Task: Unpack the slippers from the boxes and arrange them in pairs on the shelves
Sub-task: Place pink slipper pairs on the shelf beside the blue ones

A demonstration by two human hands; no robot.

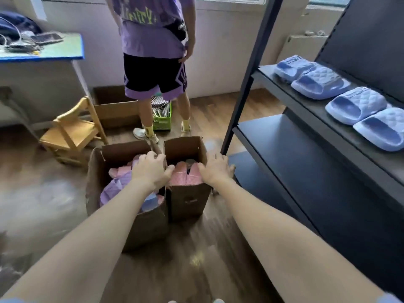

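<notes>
Head view. Two open cardboard boxes stand side by side, touching, on the wooden floor in the near centre. The left box [122,206] is the wider and holds pink and lilac slippers [118,182] in a loose heap. The right box [188,200] is narrower and holds pink slippers [185,174] packed upright.

The left hand [150,169] rests on the wall where the two boxes meet, fingers curled over the rim, thumb on the right box's side; it grips cardboard, not a slipper. The right hand [216,168] lies on the right rim of the right box, fingers spread and bent over the edge.

To the right stands a dark metal shelf unit [306,171]. Its upper visible shelf carries four blue slippers [341,92] in a row, set as two pairs. The shelf beneath is bare.

Further off, a second person [155,62] in a purple shirt and black shorts stands facing away. A small wooden chair [72,132] sits to the left, a third cardboard box [113,106] behind it, a green crate [162,119] by the person's feet.
</notes>
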